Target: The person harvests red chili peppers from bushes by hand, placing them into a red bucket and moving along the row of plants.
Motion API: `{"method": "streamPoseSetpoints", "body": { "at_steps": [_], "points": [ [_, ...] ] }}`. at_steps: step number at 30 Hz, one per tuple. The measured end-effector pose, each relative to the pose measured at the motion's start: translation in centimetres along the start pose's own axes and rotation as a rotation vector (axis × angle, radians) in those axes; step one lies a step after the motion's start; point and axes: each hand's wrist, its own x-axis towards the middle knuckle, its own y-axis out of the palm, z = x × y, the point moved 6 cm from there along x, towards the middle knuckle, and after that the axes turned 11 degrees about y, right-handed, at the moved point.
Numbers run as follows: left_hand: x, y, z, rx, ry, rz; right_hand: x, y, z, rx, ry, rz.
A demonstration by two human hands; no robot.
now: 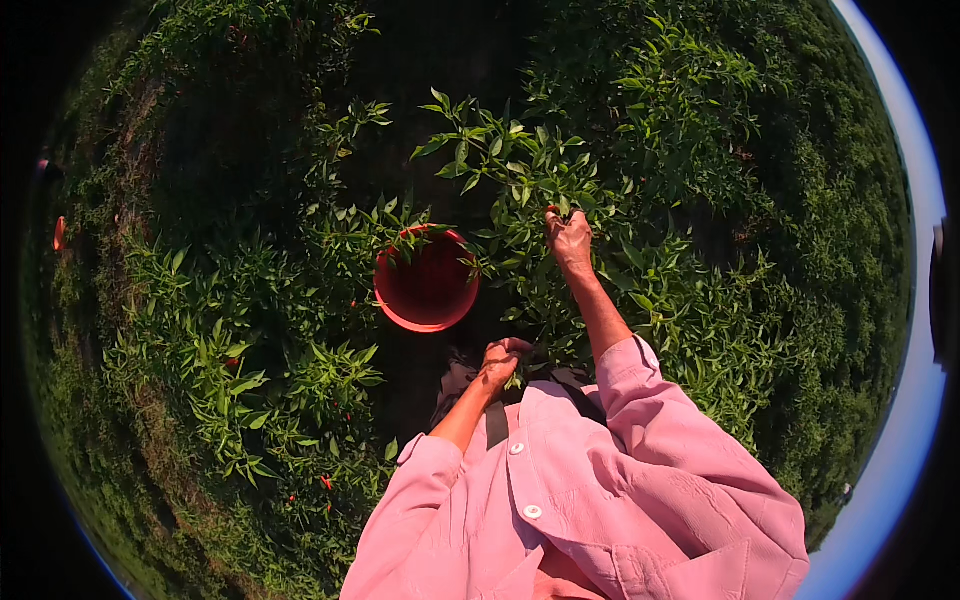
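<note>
Leafy chili pepper plants stand in front of me. My right hand reaches into their foliage, its fingers curled on what looks like a red chili pepper, mostly hidden. Lower down, close to my waist, my left hand is curled at the edge of the leaves. Whether it holds anything is hidden from view. Left of both hands is a red bucket, with leafy sprigs hanging over its far rim. Its inside is in deep shade, so its contents are unclear.
More chili plants grow on the left, with several red peppers among the leaves. Another orange-red object shows at the far left. Dense plant rows fill the right side. A dark, shaded gap runs between rows.
</note>
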Motion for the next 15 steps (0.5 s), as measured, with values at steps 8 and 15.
{"method": "streamPoseSetpoints", "body": {
  "at_steps": [8,15],
  "points": [
    [-1.0,-0.3,0.5,-0.119,-0.063,-0.04,2.4,4.7,1.1,0.068,0.008,0.243],
    [-1.1,-1.3,0.1,0.039,0.007,-0.098,0.0,4.8,4.5,-0.182,-0.223,0.374]
  ]
}}
